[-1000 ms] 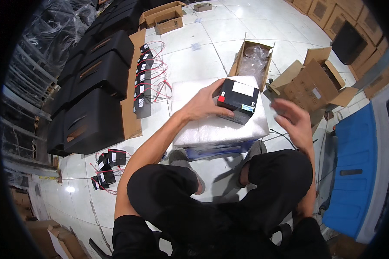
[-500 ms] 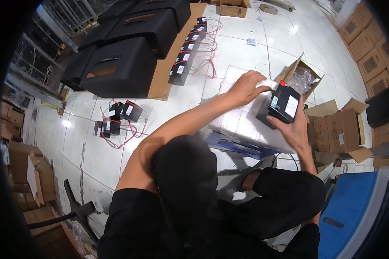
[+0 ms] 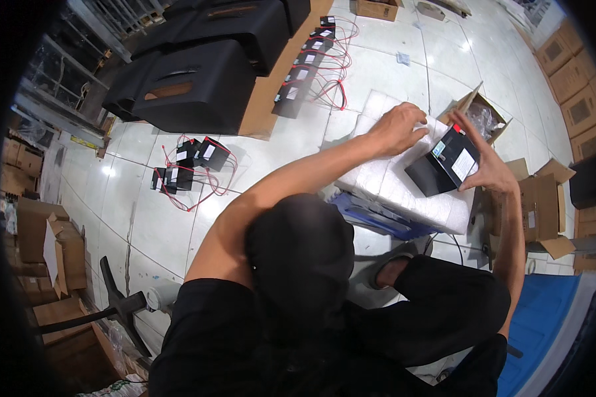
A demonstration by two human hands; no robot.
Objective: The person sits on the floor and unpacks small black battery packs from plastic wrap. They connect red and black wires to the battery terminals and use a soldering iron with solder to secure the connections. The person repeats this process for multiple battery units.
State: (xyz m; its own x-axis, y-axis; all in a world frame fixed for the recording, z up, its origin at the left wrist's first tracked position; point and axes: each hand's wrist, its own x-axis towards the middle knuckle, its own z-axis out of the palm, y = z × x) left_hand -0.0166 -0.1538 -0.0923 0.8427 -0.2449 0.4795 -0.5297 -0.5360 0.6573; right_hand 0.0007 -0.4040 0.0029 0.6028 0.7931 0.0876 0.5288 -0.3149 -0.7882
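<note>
A black box-shaped battery (image 3: 437,165) with a white label and a red terminal cap rests tilted on a stack of white foam blocks (image 3: 377,175). My right hand (image 3: 491,165) grips its right side, thumb at the near corner and fingers by the red cap. To the battery's left, my left hand (image 3: 400,129) hovers over or rests on the foam, fingers loosely curled and apart, with nothing visible in them. Under the foam is a blue plastic stool or crate (image 3: 377,218).
Batteries with red wires (image 3: 304,63) stand in a row beyond; a small wired cluster (image 3: 187,162) lies left. Large black cases (image 3: 195,89) stand on cardboard at the far left. Open cartons (image 3: 540,208) are at the right, one with clear plastic (image 3: 485,122). A blue panel (image 3: 540,324) is lower right.
My right hand has shifted from the battery's near side to its right side, and the battery has turned and tilted. My left hand has drawn slightly away from it. The view has shifted a little.
</note>
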